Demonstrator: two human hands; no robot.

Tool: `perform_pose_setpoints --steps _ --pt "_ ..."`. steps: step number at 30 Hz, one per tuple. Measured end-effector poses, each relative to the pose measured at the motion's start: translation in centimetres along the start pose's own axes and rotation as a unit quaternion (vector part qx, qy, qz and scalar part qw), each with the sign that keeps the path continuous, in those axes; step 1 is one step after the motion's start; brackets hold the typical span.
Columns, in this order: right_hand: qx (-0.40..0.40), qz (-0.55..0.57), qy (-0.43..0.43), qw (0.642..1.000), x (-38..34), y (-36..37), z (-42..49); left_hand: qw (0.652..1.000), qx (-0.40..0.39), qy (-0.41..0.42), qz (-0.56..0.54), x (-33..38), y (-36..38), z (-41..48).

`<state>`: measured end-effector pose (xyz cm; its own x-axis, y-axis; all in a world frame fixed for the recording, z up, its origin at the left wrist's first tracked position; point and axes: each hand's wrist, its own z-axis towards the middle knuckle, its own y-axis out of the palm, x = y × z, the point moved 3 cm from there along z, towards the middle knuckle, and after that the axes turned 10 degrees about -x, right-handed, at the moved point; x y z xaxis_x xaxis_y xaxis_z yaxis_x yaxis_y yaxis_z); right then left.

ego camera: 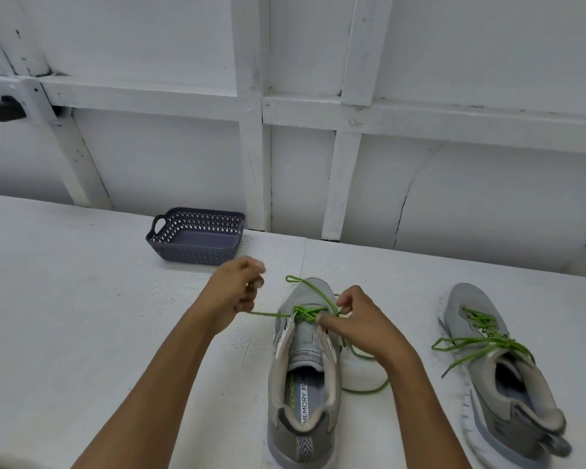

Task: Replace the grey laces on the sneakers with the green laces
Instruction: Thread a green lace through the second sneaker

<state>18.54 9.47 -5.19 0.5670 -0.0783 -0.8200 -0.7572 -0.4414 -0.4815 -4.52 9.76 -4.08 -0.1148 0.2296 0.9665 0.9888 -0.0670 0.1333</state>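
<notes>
Mid-frame, the left hand (pixel 241 292) pulls one end of the green lace (pixel 307 312) sideways. The right hand (pixel 356 321) pinches it at the sneaker (pixel 301 384) on the desk (pixel 82 299). Only the low holes look laced, so the higher holes likely come next.

Left hand (pixel 237 292) and right hand (pixel 359 319), forearms bare to the frame edge; one left finger carries a small gold-coloured ring (pixel 249 286) (blurred, detail unreadable).

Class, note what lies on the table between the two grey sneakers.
Head view: loose green lace trailing from the sneaker being laced, lace loops from the other sneaker, otherwise bare table.
</notes>
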Motion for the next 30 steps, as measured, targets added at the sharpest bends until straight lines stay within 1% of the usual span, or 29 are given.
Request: perform_pose_setpoints --steps 1,2,3,4,5,6,8,9,10,11,12,13,14,15,16,17,18,19,20,21,22,23,24,25,26,27,28,29,30 --pt "-0.015 0.017 0.019 1.0 0.4 -0.1 -0.1 0.992 -0.014 -0.025 0.123 -0.4 0.0 -0.1" --pt "-0.029 0.03 0.039 0.998 0.8 0.0 -0.2 0.971 -0.044 -0.053 0.231 -0.9 0.1 -0.2" --pt "-0.039 0.042 0.058 0.997 1.2 0.0 -0.2 0.944 -0.09 -0.076 0.307 -1.4 0.4 -0.3" --pt "-0.047 0.055 0.072 0.995 1.6 0.2 -0.2 0.925 -0.138 -0.088 0.344 -1.7 0.8 -0.6" --pt "-0.052 0.067 0.079 0.993 1.7 0.2 -0.3 0.916 -0.172 -0.085 0.351 -1.7 1.1 -0.9" --pt "-0.057 0.078 0.078 0.992 1.7 0.3 -0.3 0.92 -0.177 -0.067 0.344 -1.4 1.2 -0.9" --pt "-0.074 0.092 0.062 0.991 1.6 0.4 -0.4 0.949 -0.135 -0.007 0.286 -0.5 1.2 -0.9" --pt "-0.082 0.091 0.054 0.991 1.6 0.5 -0.5 0.969 -0.105 0.018 0.223 0.0 1.1 -0.9" --pt "-0.083 0.086 0.052 0.991 1.6 0.5 -0.5 0.987 -0.084 0.033 0.134 0.3 1.0 -0.9" --pt "-0.08 0.082 0.053 0.992 1.7 0.5 -0.6 0.996 -0.077 0.041 0.026 0.6 0.9 -0.8" --pt "-0.078 0.081 0.054 0.992 1.8 0.5 -0.6 0.994 -0.078 0.044 -0.069 0.7 0.9 -0.8" --pt "-0.078 0.082 0.056 0.992 1.8 0.6 -0.6 0.99 -0.075 0.04 -0.109 0.7 0.9 -0.9" --pt "-0.077 0.082 0.056 0.992 1.9 0.6 -0.5 0.994 -0.074 0.028 -0.076 0.7 0.7 -0.9" --pt "-0.077 0.08 0.057 0.992 1.9 0.5 -0.5 0.997 -0.074 0.012 0.012 0.4 0.5 -0.9" --pt "-0.078 0.078 0.057 0.992 2.0 0.5 -0.4 0.989 -0.085 -0.009 0.124 0.0 0.5 -0.9" --pt "-0.081 0.074 0.061 0.992 2.0 0.5 -0.3 0.968 -0.109 -0.033 0.224 -0.5 0.5 -0.9" --pt "-0.086 0.07 0.063 0.992 2.0 0.6 -0.3 0.943 -0.14 -0.057 0.296 -1.1 0.6 -1.0" --pt "-0.087 0.067 0.065 0.992 2.0 0.6 -0.3 0.922 -0.171 -0.074 0.341 -1.5 0.8 -1.1" --pt "-0.084 0.066 0.069 0.992 2.1 0.6 -0.3 0.907 -0.192 -0.078 0.366 -1.6 1.0 -1.3" --pt "-0.08 0.064 0.072 0.992 2.2 0.5 -0.4 0.905 -0.195 -0.066 0.372 -1.5 1.1 -1.3" --pt "-0.076 0.06 0.073 0.993 2.3 0.5 -0.4 0.916 -0.183 -0.041 0.354 -1.0 1.1 -1.2" --pt "-0.075 0.056 0.073 0.993 2.3 0.5 -0.5 0.937 -0.159 -0.01 0.311 -0.5 1.1 -1.2" --pt "-0.075 0.051 0.072 0.993 2.3 0.5 -0.5 0.962 -0.133 0.02 0.239 0.1 1.0 -1.1" --pt "-0.077 0.046 0.071 0.993 2.2 0.5 -0.6 0.983 -0.114 0.042 0.136 0.7 0.8 -1.0" --pt "-0.079 0.043 0.071 0.993 2.1 0.5 -0.6 0.993 -0.106 0.052 0.017 1.1 0.7 -0.9" --pt "-0.081 0.042 0.071 0.993 2.1 0.6 -0.6 0.99 -0.103 0.056 -0.083 1.5 0.6 -0.8" --pt "-0.082 0.043 0.073 0.993 2.1 0.6 -0.6 0.987 -0.093 0.053 -0.122 1.7 0.5 -0.8" --pt "-0.082 0.044 0.075 0.993 2.1 0.6 -0.7 0.991 -0.081 0.042 -0.093 1.7 0.3 -0.7" --pt "-0.082 0.043 0.077 0.993 2.1 0.6 -0.6 0.997 -0.075 0.022 -0.012 1.5 0.1 -0.6"
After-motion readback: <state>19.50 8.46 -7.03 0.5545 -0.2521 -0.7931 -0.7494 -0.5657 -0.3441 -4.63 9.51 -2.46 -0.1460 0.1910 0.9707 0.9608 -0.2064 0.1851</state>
